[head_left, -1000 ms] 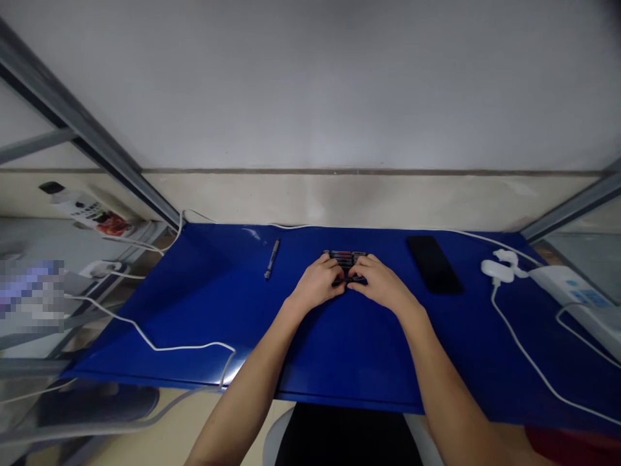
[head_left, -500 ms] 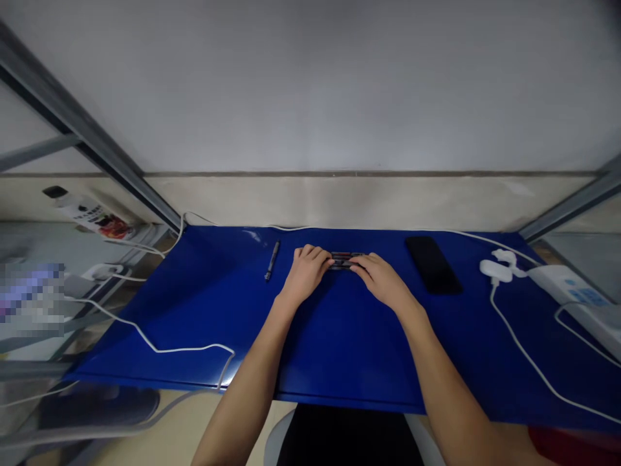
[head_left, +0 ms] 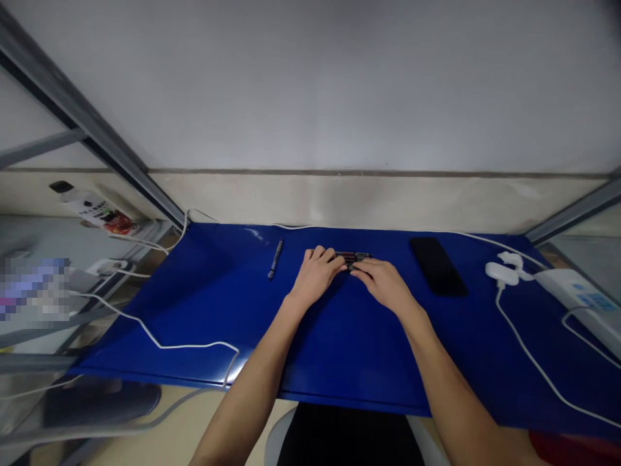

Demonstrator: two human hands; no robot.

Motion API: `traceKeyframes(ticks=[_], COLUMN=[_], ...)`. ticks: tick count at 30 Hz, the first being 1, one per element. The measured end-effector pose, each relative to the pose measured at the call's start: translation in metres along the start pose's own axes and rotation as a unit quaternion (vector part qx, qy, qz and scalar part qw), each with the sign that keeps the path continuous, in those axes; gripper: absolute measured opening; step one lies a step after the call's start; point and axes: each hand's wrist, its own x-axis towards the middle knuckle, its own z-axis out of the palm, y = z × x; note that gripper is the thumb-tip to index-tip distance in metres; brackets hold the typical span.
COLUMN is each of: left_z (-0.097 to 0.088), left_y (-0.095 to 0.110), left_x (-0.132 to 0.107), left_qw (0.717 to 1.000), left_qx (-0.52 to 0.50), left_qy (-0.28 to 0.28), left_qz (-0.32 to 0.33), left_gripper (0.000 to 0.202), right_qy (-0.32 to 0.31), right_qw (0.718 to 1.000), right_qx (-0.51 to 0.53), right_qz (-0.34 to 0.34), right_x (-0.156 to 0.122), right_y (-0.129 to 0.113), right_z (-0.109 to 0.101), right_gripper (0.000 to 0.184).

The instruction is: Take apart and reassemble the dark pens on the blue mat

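Several dark pens (head_left: 353, 254) lie side by side in a small bundle near the back of the blue tabletop (head_left: 349, 343). My left hand (head_left: 316, 277) has its fingers curled over the bundle's left end. At the other end, my right hand (head_left: 382, 279) pinches the pens, its fingertips almost meeting those of the left. My fingers hide much of the bundle. One separate pen (head_left: 275, 260) rests at a slant to the left of my left hand, touched by neither hand.
A black phone (head_left: 438, 266) lies right of my hands. Further right are a white charger (head_left: 502, 273), its cable and a power strip (head_left: 577, 298). A white cable (head_left: 194, 346) crosses the left front edge. A bottle (head_left: 99, 210) stands beyond the left metal frame.
My hands have come closer together over the pens, the left one sliding right along the bundle. The whole view has shifted slightly. The separate pen and the phone stay in place.
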Motion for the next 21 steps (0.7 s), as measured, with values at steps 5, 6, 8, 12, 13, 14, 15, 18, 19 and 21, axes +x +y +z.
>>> traceKeyframes(ticks=[5, 6, 8, 12, 13, 14, 15, 18, 19, 21], left_z=[0.0009, 0.0009, 0.0007, 0.0002, 0.0004, 0.0008, 0.0013, 0.0031, 0.0036, 0.0043], left_y=[-0.0015, -0.0017, -0.0018, -0.0004, 0.0001, 0.0006, 0.0010, 0.0012, 0.0008, -0.0002], left_x=[0.0011, 0.0013, 0.0016, 0.0013, 0.0011, 0.0009, 0.0008, 0.0010, 0.0011, 0.0014], left_qw=[1.000, 1.000, 1.000, 0.999, 0.999, 0.999, 0.999, 1.000, 1.000, 1.000], left_qx=[-0.003, -0.007, -0.016, -0.020, -0.016, -0.011, -0.007, -0.006, -0.009, -0.014], left_qy=[0.010, 0.008, 0.002, 0.006, 0.010, 0.014, 0.017, 0.016, 0.014, 0.010], left_qz=[-0.013, -0.015, -0.017, -0.029, -0.034, -0.036, -0.035, -0.023, -0.021, -0.021], left_gripper=[0.034, 0.035, 0.037, 0.037, 0.036, 0.035, 0.034, 0.031, 0.031, 0.031], right_qy=[0.048, 0.051, 0.056, 0.063, 0.065, 0.065, 0.064, 0.067, 0.076, 0.099], right_qw=[0.995, 0.994, 0.992, 0.996, 0.997, 0.997, 0.996, 0.986, 0.982, 0.977], right_qx=[-0.084, -0.095, -0.109, -0.063, -0.034, -0.001, 0.030, 0.111, 0.132, 0.161], right_qz=[-0.024, -0.026, -0.026, 0.001, 0.018, 0.038, 0.058, 0.103, 0.108, 0.101], right_x=[0.0008, 0.0009, 0.0011, 0.0024, 0.0029, 0.0034, 0.0038, 0.0053, 0.0058, 0.0065], right_y=[-0.0017, -0.0028, -0.0058, -0.0097, -0.0096, -0.0089, -0.0079, -0.0046, -0.0038, -0.0031], right_z=[0.0064, 0.0068, 0.0061, 0.0019, 0.0011, 0.0005, 0.0003, 0.0012, 0.0018, 0.0029], right_gripper=[0.027, 0.028, 0.030, 0.026, 0.024, 0.024, 0.026, 0.030, 0.026, 0.014])
